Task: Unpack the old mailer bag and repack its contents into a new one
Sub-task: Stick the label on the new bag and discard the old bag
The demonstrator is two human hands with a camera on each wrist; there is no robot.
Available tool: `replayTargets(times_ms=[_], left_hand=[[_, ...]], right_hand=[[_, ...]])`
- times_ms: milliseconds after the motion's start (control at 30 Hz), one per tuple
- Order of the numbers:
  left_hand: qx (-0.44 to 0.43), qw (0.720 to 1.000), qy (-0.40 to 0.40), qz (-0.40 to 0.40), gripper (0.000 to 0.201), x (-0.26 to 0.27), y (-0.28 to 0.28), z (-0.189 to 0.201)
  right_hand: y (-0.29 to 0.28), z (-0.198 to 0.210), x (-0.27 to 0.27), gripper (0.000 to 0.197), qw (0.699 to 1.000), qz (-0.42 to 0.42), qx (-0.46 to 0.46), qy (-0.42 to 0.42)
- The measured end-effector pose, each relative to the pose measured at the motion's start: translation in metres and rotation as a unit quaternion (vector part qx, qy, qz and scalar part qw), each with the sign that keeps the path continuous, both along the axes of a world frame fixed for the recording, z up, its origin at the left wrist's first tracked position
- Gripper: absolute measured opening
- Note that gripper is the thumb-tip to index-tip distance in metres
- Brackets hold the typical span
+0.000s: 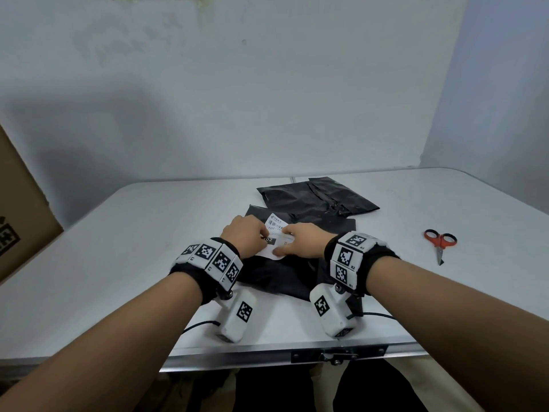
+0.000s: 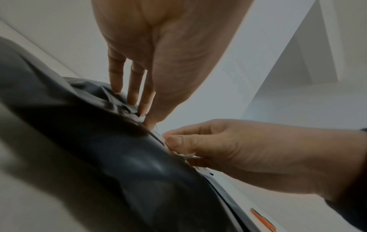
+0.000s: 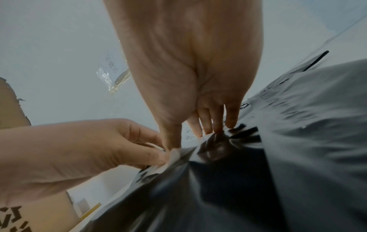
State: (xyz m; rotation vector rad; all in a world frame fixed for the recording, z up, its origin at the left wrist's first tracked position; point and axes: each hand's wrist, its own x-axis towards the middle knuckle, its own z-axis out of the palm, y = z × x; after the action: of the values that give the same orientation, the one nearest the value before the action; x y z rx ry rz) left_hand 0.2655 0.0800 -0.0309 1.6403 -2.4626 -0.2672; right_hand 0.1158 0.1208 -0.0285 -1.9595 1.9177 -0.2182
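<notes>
Mailer bag (image 1: 276, 275) label (image 1: 277, 233) reading "102", edge pinched in left hand (image 1: 243, 236) grip, right hand (image 1: 303, 240) flat, open.

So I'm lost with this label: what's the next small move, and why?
Probably smooth it flat. The white label lies on the black bag, its edge lifted where the left hand pinches it; the right hand presses it down.

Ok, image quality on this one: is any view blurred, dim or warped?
Head view: sharp, evenly lit, table edges bowed by the wide lens. Left wrist view: dim, black mailer bag smeared close to the lens. Right wrist view: bag streaked with motion blur, right hand looming large.
</notes>
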Motion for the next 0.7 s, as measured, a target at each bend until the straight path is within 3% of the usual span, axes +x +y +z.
replayTargets(times_ms=[367,567,700], left_hand=[[0.004,1.0,0.0,-0.019,0.032,0.005,0.003,0.002],[0.018,0.999,-0.032,-0.012,0.041,0.009,0.004,-0.001],[0.019,0.999,-0.033,-0.038,0.04,0.01,0.007,-0.003]], right_hand=[[0.004,0.003,0.006,0.081,0.997,0.008,0.065,0.042],[0.011,0.007,0.001,0.06,0.997,0.012,0.071,0.016],[0.009,0.006,-0.002,0.085,0.998,0.002,0.067,0.017]])
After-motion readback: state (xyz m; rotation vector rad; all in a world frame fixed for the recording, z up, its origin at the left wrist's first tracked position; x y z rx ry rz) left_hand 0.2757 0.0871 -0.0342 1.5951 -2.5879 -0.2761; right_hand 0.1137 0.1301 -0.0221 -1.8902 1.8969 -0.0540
